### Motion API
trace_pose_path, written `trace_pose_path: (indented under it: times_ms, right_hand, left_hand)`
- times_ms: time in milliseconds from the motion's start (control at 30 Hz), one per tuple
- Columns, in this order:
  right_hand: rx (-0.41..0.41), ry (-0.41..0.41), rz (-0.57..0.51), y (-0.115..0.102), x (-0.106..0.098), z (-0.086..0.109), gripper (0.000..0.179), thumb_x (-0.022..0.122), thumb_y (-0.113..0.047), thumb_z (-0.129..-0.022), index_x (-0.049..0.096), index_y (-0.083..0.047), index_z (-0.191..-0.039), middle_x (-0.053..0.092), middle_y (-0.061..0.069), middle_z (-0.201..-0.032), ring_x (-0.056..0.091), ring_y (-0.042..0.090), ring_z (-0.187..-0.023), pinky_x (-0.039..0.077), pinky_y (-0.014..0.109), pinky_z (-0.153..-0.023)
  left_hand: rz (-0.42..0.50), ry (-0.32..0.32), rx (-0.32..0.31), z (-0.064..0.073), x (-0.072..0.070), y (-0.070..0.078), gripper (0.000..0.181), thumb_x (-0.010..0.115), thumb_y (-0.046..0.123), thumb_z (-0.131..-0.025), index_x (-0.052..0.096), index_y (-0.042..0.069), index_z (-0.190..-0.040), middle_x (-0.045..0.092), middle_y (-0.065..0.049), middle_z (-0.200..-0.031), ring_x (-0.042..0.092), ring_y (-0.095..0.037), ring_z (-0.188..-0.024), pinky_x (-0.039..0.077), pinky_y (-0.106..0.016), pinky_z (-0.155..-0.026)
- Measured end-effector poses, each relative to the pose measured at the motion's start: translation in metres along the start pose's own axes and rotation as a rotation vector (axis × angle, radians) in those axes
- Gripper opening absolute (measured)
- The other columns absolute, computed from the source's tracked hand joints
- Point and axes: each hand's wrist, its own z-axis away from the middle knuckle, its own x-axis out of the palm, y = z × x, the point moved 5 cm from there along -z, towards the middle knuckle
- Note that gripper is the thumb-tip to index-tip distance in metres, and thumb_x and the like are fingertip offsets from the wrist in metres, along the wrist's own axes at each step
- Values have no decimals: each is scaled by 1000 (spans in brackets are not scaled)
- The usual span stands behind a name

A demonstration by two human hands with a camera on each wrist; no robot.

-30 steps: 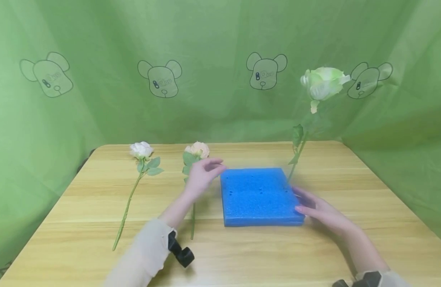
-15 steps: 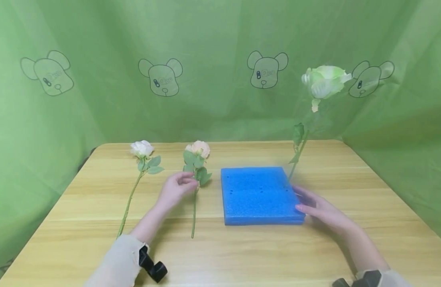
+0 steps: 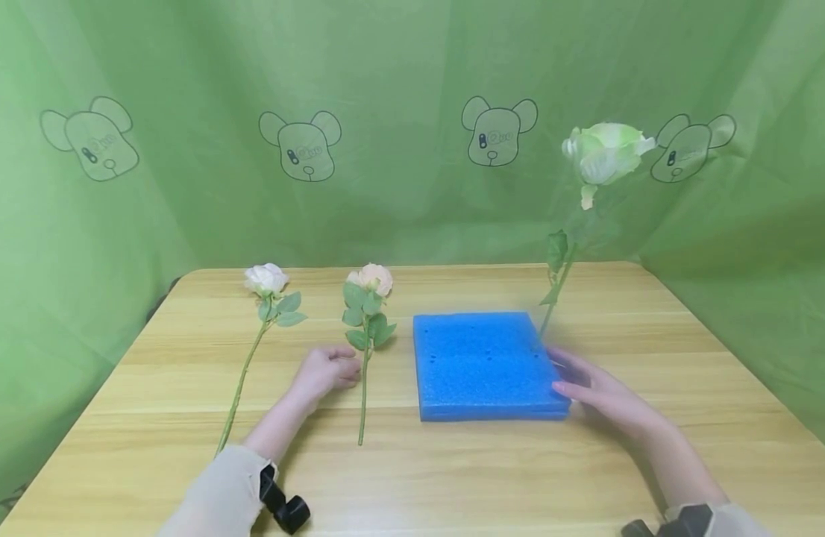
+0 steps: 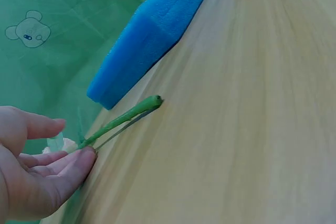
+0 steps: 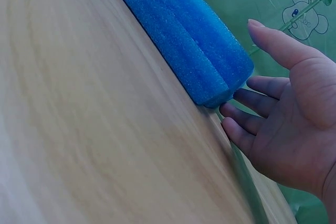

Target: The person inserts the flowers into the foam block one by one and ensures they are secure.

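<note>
In the head view my left hand is beside the stem of the peach rose, which lies on the table. The left wrist view shows the thumb held apart from the other fingers, whose tips reach the green stem; firm contact cannot be told. My right hand is at the right side of a blue foam block. Its fingertips touch or nearly touch the block's corner, and the thumb is spread away. A pale green-white rose stands upright, leaning right, at the block's right edge.
A white rose with a long stem lies farther left on the wooden table. Several small holes mark the block's top. Green curtains with printed bear heads hang behind and around the table.
My left hand has moved from near the block's left corner, left and toward me, to the peach rose's lower stem. My right hand and the block have stayed in place.
</note>
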Motion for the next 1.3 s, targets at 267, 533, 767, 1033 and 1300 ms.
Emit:
trace_pose_path:
  times_ms: [267, 533, 767, 1033, 1300]
  right_hand:
    - [1, -1, -15, 0, 0, 0, 62, 51, -18, -96, 18, -1, -146, 18, 23, -149, 16, 45, -134, 11, 67, -101]
    - [20, 0, -31, 0, -1, 1, 63, 50, -20, -96, 17, -2, -146, 16, 22, -150, 14, 44, -134, 9, 68, -101]
    - [13, 1, -17, 1, -1, 0, 62, 50, -19, -96, 18, -3, -147, 17, 22, -150, 15, 45, -134, 11, 69, -100]
    - [-2, 8, 8, -2, -2, -1, 61, 50, -20, -96, 19, -2, -146, 19, 23, -149, 17, 46, -133, 12, 69, -99]
    - [7, 4, 4, -5, 1, 1, 60, 49, -21, -97, 20, -3, -146, 19, 23, -149, 15, 47, -133, 11, 71, -98]
  left_hand:
    - [-80, 26, -27, -6, 10, -2, 36, 66, -1, -79, 54, -15, -110, 63, -18, -83, 61, -19, -68, 56, -29, -64]
    - [-322, 89, 26, -8, 20, 4, 46, 69, -2, -70, 55, -12, -112, 62, -20, -97, 60, -27, -80, 54, -35, -69]
    - [-331, 102, -18, -6, 23, 6, 45, 65, -4, -71, 55, -8, -115, 61, -20, -105, 58, -27, -82, 53, -35, -68]
    - [-127, 55, -132, -6, 20, 4, 39, 61, -6, -76, 53, -6, -115, 59, -15, -84, 57, -19, -63, 52, -25, -52]
    - [-36, -39, -135, -6, 23, 2, 24, 62, -7, -79, 59, -11, -103, 63, -17, -82, 60, -16, -62, 54, -24, -56]
